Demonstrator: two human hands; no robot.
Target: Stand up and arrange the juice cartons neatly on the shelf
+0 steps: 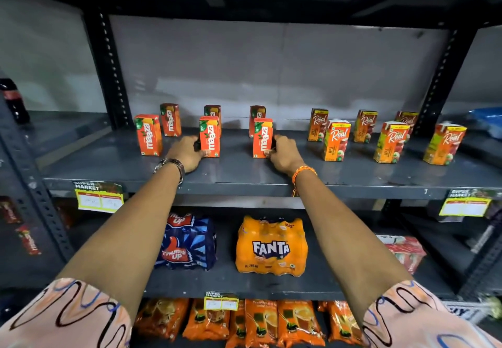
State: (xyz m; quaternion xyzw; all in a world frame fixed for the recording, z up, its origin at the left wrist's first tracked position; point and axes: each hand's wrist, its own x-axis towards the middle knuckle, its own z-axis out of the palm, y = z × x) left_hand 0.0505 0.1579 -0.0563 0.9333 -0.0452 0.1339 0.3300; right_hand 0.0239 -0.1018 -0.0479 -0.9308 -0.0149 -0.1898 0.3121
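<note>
Hands grip two upright front cartons, left hand one, right hand another; next, square them into line.

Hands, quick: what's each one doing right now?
Left hand: closed on the middle front Maaza carton, upright.
Right hand: closed on the right front Maaza carton, upright.

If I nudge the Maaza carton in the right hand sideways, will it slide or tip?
Likely tips: the Maaza carton stands tall on a narrow base. Its stiff box shape should hold. The shelf looks smooth, so a low push by the right hand may slide it.
</note>
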